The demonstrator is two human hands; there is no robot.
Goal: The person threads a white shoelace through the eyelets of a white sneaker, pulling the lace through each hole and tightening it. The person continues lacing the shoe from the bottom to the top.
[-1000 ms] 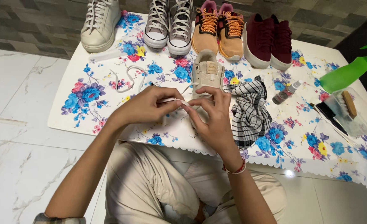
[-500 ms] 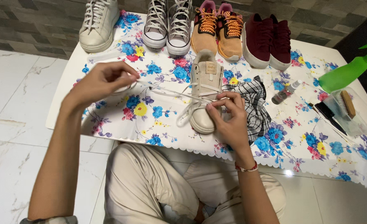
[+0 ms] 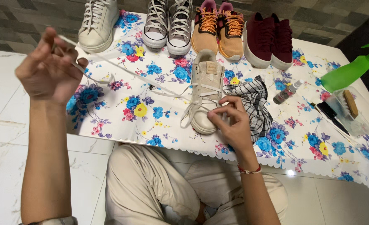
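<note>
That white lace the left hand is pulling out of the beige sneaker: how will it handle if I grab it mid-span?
Probably floppy: the white lace sags and curls on the floral cloth between left hand and beige sneaker. Likely very light. It may drag the shoe, which the right hand steadies.
</note>
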